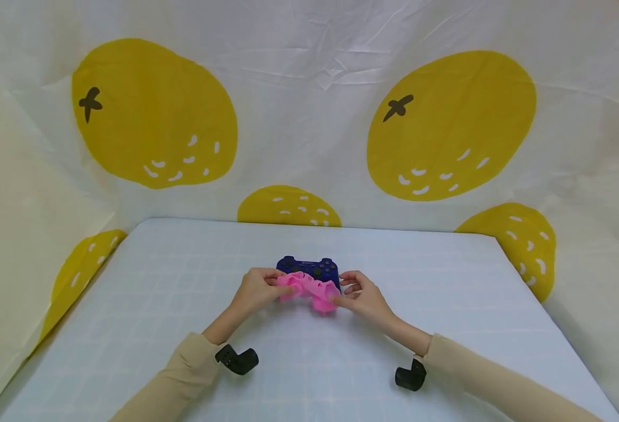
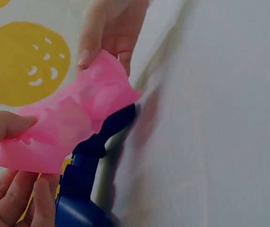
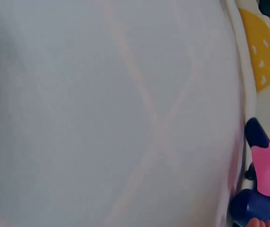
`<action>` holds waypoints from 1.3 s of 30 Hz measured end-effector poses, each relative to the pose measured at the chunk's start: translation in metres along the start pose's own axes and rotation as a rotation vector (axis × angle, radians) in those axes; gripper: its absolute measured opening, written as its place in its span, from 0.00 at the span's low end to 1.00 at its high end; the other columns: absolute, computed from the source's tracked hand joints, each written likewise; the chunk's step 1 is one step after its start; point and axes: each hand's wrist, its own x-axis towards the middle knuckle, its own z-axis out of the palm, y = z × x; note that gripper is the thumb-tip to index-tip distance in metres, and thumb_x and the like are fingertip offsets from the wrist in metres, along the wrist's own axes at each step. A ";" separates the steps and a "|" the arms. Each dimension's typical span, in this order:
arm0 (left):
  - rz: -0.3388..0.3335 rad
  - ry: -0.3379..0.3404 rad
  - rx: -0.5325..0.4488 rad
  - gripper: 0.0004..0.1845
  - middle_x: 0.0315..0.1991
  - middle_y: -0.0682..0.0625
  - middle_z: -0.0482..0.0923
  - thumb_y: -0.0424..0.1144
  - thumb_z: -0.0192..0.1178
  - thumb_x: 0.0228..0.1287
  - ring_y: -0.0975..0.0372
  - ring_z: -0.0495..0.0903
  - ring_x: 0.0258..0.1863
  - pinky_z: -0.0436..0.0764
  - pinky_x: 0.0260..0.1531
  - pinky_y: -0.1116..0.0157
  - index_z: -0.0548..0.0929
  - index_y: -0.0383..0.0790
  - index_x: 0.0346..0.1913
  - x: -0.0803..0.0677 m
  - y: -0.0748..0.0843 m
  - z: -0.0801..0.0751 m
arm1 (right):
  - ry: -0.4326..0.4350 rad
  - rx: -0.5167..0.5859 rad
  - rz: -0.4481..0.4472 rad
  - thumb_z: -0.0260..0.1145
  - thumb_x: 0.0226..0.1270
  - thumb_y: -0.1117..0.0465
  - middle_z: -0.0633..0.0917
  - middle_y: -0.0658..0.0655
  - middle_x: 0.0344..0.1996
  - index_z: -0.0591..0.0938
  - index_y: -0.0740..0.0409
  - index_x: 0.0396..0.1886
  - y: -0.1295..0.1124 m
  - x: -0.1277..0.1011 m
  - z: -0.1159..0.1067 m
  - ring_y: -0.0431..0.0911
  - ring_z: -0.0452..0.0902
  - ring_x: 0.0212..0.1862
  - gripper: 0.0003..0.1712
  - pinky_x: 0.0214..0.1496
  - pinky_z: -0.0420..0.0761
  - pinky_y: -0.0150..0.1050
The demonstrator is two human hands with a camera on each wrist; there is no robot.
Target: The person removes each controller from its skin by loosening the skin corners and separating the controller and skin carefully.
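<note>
My left hand (image 1: 255, 291) and right hand (image 1: 361, 296) pinch the pink skin (image 1: 309, 289), seemingly half off the pad (image 1: 309, 269), mid-worktop (image 1: 130, 305).

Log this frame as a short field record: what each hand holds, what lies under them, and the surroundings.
left hand: pinches the left end of the pink silicone cover
right hand: pinches the cover's right end
pink silicone cover: crumpled, stretched between both hands, over the near side of the controller
blue game controller: lies on the table, partly hidden by the cover
table: pale blue, faint grid
backdrop: white cloth with yellow fruit prints
</note>
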 end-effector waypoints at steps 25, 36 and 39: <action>-0.058 0.094 -0.272 0.20 0.30 0.46 0.85 0.42 0.74 0.50 0.65 0.81 0.24 0.84 0.32 0.65 0.84 0.35 0.45 0.000 0.033 0.007 | 0.283 0.239 -0.052 0.75 0.55 0.61 0.80 0.60 0.45 0.75 0.61 0.55 -0.019 -0.002 0.028 0.42 0.75 0.40 0.28 0.39 0.79 0.26; 0.011 0.015 -0.190 0.12 0.34 0.46 0.86 0.38 0.71 0.54 0.63 0.81 0.32 0.83 0.36 0.70 0.87 0.36 0.41 -0.001 0.023 0.002 | 0.343 0.198 -0.067 0.72 0.57 0.63 0.83 0.60 0.46 0.79 0.60 0.56 -0.009 0.006 0.015 0.39 0.78 0.37 0.25 0.40 0.79 0.23; 0.039 0.005 -0.169 0.11 0.36 0.45 0.86 0.35 0.69 0.56 0.62 0.83 0.34 0.84 0.38 0.67 0.87 0.35 0.41 -0.001 0.021 0.003 | 0.358 0.197 -0.060 0.73 0.57 0.63 0.83 0.61 0.45 0.79 0.62 0.57 -0.007 0.008 0.012 0.39 0.79 0.38 0.26 0.39 0.80 0.23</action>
